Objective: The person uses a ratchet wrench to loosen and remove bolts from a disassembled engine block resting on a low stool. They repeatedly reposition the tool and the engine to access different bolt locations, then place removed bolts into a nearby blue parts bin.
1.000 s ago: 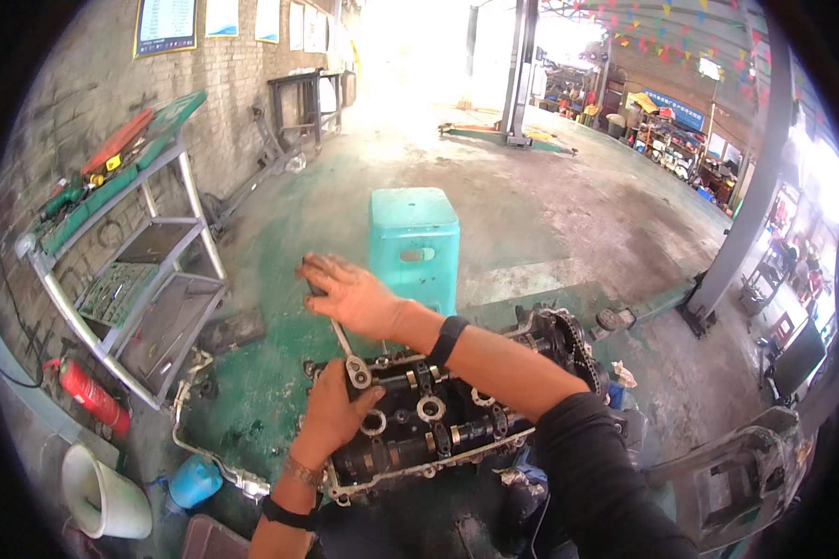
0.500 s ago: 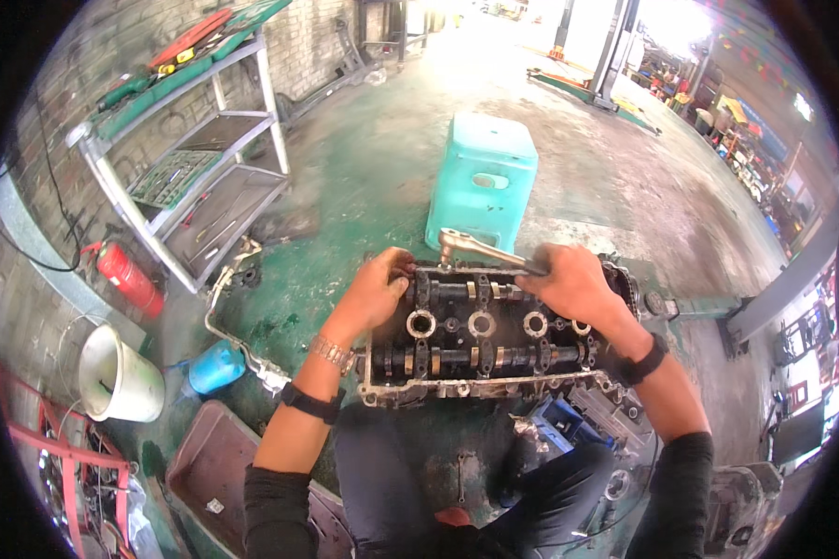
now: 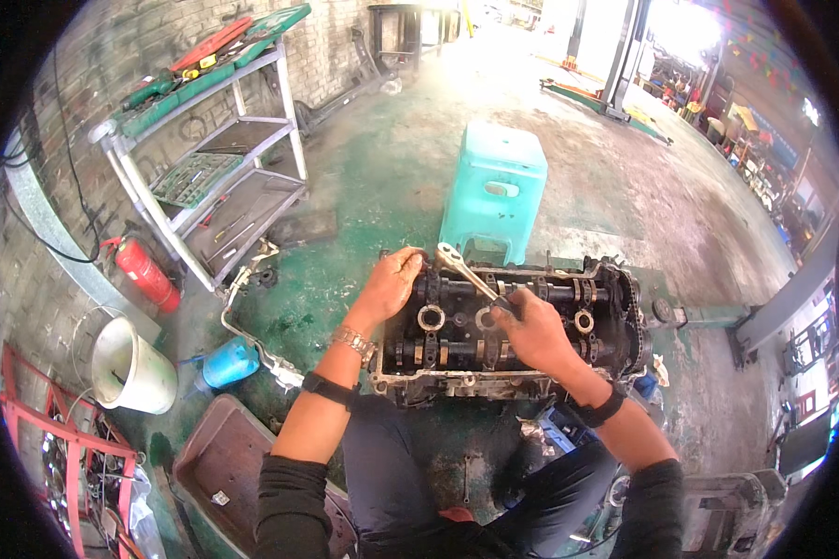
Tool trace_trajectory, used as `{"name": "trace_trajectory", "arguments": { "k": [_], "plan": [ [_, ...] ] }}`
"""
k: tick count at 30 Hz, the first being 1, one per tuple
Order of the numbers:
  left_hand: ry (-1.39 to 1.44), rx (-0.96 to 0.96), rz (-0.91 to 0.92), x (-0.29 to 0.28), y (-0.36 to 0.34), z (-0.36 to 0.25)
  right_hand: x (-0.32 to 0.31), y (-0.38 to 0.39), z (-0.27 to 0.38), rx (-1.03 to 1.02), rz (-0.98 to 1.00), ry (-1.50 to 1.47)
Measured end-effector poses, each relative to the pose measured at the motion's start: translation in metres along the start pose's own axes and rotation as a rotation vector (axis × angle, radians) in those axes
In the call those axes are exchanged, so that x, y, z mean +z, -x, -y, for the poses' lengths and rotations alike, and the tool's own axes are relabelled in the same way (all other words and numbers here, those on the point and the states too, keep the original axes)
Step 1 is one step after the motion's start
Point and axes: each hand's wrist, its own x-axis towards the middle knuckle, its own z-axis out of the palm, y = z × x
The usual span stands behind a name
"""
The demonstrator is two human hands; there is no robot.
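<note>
A ratchet wrench point(image 3: 476, 279) slants over the far edge of an engine cylinder head point(image 3: 494, 375), toward its left end, its round metal head pointing away from the person. The right hand point(image 3: 536, 333) is closed around the wrench's dark grip, above the row of round openings. The left hand point(image 3: 393, 279) is at the far left corner of the cylinder head, fingers bent together just beside the ratchet's head; whether they pinch anything I cannot tell, as the fingertips are small and dark here. Two camshafts run lengthwise through the cylinder head, with a chain point(image 3: 639, 321) at its right end.

Beyond stands a turquoise stool point(image 3: 497, 177). To the left are a blue container point(image 3: 229, 362), a pale bucket point(image 3: 140, 373), a red fire extinguisher point(image 3: 146, 273) and a tool cart point(image 3: 149, 200). A brownish bin point(image 3: 216, 445) lies nearer the person's legs.
</note>
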Motion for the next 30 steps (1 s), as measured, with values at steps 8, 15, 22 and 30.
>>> {"name": "trace_trajectory", "arguments": {
  "k": [8, 15, 22, 30],
  "plan": [
    [-0.03, 0.009, 0.033, 0.0, -0.005, 0.007, 0.011, 0.017, 0.008, -0.004, 0.029, -0.017],
    [0.002, 0.058, 0.054, 0.0, -0.003, 0.001, 0.03, 0.031, 0.019, -0.265, -0.055, -0.085],
    [-0.039, 0.024, 0.082, 0.0, -0.003, -0.003, 0.041, 0.038, 0.027, -0.284, -0.012, 0.018],
    [0.046, 0.001, -0.008, 0.007, -0.006, -0.003, 0.039, 0.04, 0.04, -0.237, 0.037, 0.007]
  ]
}}
